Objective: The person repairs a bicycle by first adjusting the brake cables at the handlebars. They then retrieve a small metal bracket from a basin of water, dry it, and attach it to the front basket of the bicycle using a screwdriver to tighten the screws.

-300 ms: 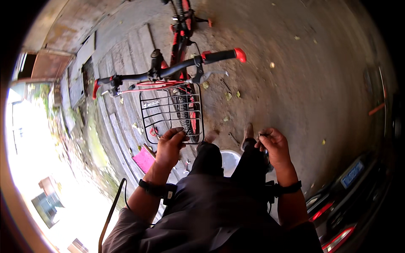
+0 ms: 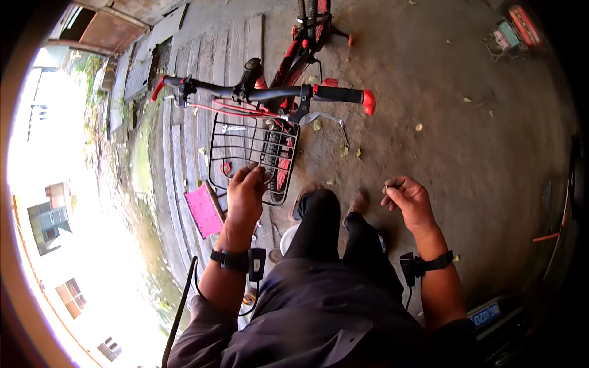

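Observation:
A black wire bicycle basket [image 2: 253, 153] sits in front of the handlebar [image 2: 270, 94] of a red and black bicycle, over its front wheel [image 2: 277, 184]. At the near edge of the basket is my left hand [image 2: 246, 199], its fingertips pinched together. Whether it grips the wire or some small part is hidden. My right hand [image 2: 412, 202] hovers in the air well right of the basket, over the ground. Its thumb and forefinger are closed together, and anything between them is too small to name.
Through the basket wires a wrench [image 2: 233, 128] shows on the wooden planks [image 2: 178, 165]. A pink stool seat [image 2: 205, 208] stands left of my legs. A red and green box [image 2: 518, 32] lies far right; a dark vehicle [image 2: 497, 331] is at the lower right.
The view has shifted, so the bicycle sits farther right and higher in it. My right hand has moved slightly away from my legs. My left hand stays by the basket's near edge.

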{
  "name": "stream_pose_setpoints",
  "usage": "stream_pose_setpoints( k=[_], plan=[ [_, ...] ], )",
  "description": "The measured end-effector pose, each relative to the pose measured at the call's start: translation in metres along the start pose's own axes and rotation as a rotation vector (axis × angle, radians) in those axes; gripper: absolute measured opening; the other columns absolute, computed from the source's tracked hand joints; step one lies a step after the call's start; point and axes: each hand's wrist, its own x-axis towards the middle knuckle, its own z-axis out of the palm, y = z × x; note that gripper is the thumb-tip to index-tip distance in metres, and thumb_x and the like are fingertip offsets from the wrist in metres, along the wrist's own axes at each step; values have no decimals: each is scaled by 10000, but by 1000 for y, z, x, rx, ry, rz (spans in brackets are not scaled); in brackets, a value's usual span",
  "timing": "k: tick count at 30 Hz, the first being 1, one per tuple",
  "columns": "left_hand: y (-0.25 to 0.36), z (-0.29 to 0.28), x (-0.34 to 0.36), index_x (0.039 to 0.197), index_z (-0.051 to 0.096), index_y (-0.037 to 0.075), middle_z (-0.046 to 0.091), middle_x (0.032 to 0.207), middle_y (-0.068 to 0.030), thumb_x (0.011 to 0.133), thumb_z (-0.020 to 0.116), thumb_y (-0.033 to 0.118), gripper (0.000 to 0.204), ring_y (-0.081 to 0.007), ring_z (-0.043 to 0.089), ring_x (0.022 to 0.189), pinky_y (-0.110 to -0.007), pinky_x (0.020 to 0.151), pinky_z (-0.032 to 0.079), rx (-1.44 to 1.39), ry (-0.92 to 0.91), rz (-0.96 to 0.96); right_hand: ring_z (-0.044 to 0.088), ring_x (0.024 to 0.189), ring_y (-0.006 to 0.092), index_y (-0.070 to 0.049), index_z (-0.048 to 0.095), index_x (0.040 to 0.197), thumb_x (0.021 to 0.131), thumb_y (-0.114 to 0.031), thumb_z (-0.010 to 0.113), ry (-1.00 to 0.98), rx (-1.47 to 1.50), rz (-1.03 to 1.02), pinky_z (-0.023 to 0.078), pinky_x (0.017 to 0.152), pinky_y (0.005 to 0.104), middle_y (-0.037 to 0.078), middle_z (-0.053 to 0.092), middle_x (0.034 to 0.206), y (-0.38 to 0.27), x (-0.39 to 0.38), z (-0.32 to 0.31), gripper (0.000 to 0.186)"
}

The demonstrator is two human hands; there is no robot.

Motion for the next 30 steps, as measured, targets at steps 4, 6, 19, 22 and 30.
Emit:
stream_pose_setpoints(
  k=[4,6,19,22,30],
  plan=[
    [-12,22,26,1058,593,35,642,933,-53,926,595,66,135,-174,653,841,-241,611,474,-122,56,50,624,694,75,-76,658,1002,903,-115,649,-58,-3,75,444,580,219,-1,688,865,-16,28,-15,107],
    [-17,27,37,1072,586,29,644,937,-57,930,590,66,147,-175,655,831,-243,609,474,-149,64,71,622,704,70,-76,663,1040,898,-128,657,-95,-3,131,440,583,219,-22,678,877,-16,52,-14,152],
    [-32,55,117,1108,577,-20,672,917,-91,895,646,95,252,-181,673,803,-252,652,515,-309,240,8,662,787,109,-28,641,1062,904,-65,634,-382,155,229,526,675,218,43,693,930,-21,238,52,163],
    [-23,71,116,1092,567,30,654,881,-53,927,618,115,193,-123,645,749,-217,578,487,-262,278,-30,664,840,139,-6,593,1049,954,-54,558,-507,67,322,537,779,265,72,683,950,-15,273,62,112],
    [-39,70,129,1136,562,-1,659,981,-106,930,576,80,221,-211,658,860,-330,734,566,-412,374,121,608,836,46,-64,654,1038,925,-80,621,-730,35,398,488,714,200,1,687,933,18,317,102,118]
  ],
)
